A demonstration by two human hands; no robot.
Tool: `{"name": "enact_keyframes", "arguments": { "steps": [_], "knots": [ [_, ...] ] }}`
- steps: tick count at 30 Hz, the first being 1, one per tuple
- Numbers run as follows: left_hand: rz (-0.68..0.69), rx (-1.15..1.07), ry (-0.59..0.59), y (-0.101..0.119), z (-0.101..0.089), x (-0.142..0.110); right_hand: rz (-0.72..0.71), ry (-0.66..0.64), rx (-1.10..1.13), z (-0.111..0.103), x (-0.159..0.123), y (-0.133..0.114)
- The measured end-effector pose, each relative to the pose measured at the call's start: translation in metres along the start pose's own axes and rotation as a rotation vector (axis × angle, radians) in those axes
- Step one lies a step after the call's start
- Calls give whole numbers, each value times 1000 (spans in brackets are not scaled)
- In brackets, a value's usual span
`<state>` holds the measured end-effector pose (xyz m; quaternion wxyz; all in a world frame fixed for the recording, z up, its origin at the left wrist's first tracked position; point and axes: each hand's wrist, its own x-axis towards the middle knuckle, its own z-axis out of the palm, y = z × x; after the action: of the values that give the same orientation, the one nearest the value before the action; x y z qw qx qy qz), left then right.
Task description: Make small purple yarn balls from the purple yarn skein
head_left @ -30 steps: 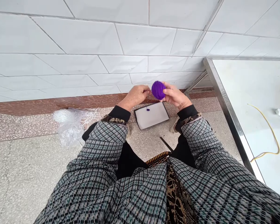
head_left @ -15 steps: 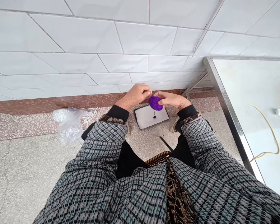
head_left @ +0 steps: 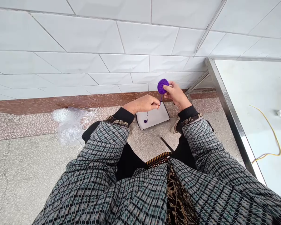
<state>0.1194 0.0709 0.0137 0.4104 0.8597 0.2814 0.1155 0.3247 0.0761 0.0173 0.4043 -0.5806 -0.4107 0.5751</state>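
Observation:
My right hand (head_left: 176, 95) grips a ball of purple yarn (head_left: 163, 86), its thumb on the near face. A strand of the yarn runs down from the ball to my left hand (head_left: 147, 103), whose fingers are pinched on it just below and to the left. Beneath both hands a shallow white tray (head_left: 157, 117) with a dark rim lies on the floor. A small dark purple clump of yarn (head_left: 145, 121) shows over the tray, with a thin strand rising from it towards my left hand.
Clear plastic bags (head_left: 71, 126) with white string (head_left: 91, 115) lie on the floor to the left. A dark strip (head_left: 166, 144) lies between my feet. On the right stands a metal-edged table (head_left: 243, 137) bearing a yellow cord (head_left: 273, 134). A tiled wall (head_left: 121, 37) rises ahead.
The yarn ball has risen and moved right in my right hand. My left hand has dropped and moved right, passing below the ball. The dark clump has shifted left over the tray.

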Motion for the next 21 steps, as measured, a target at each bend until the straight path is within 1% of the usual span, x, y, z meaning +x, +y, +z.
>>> {"name": "enact_keyframes", "arguments": {
  "steps": [1,3,5,6,8,10,12,13,15,17,19,21],
  "knots": [
    [10,-6,15,0,-1,0,34,4,-84,1,-1,-1],
    [2,-16,118,-2,-5,-2,95,-46,-272,4,-5,-4],
    [-39,-1,262,-7,-11,-4,125,-159,-397,5,-10,-6],
    [-65,13,326,-10,-14,-5,129,-227,-411,5,-12,-7],
    [-107,38,413,-15,-20,-6,140,-384,-347,3,-15,-8],
    [-136,40,458,-20,-23,-5,145,-529,-217,1,-16,-7],
    [-161,33,473,-23,-22,-3,136,-617,-84,-2,-15,-5],
    [-179,28,468,-24,-20,-2,119,-632,-27,-3,-14,-4],
    [-222,10,436,-25,-15,2,65,-598,69,-5,-11,-1],
    [-234,-18,357,-24,-8,5,9,-497,148,-5,-6,0],
    [-176,-41,230,-20,-2,6,-29,-349,187,-4,-3,1],
    [-88,-43,122,-16,0,6,-43,-187,143,-2,-1,1]
  ]
}}
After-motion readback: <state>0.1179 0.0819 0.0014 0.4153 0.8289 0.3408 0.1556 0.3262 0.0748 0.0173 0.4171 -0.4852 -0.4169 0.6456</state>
